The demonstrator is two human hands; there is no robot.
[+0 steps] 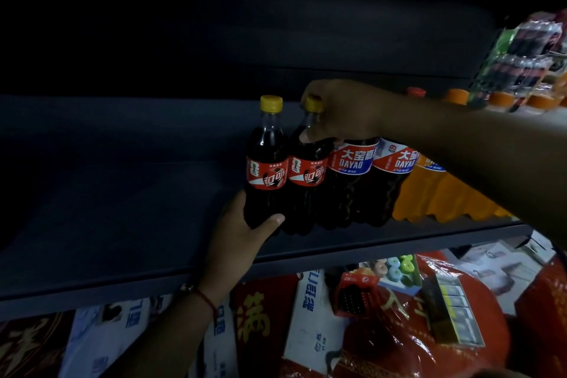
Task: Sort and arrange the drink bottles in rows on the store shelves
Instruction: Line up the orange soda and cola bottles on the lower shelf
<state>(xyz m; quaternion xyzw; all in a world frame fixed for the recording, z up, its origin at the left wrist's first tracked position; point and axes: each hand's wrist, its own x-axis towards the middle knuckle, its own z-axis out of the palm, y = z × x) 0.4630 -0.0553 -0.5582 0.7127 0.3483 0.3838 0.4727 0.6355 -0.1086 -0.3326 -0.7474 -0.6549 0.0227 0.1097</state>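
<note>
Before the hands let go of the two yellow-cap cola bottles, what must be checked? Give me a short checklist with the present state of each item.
1. Left hand grips the base of the left cola bottle: ok.
2. Right hand holds the neck of the second cola bottle: ok.
3. Both bottles upright, labels facing front: ok.
4. Second bottle sits close beside the Dayao bottle, row unbroken: ok.
5. Bottle bases fully flat on the shelf: cannot tell, too dark.
6. Free shelf space on the left for more bottles: ok.
</note>
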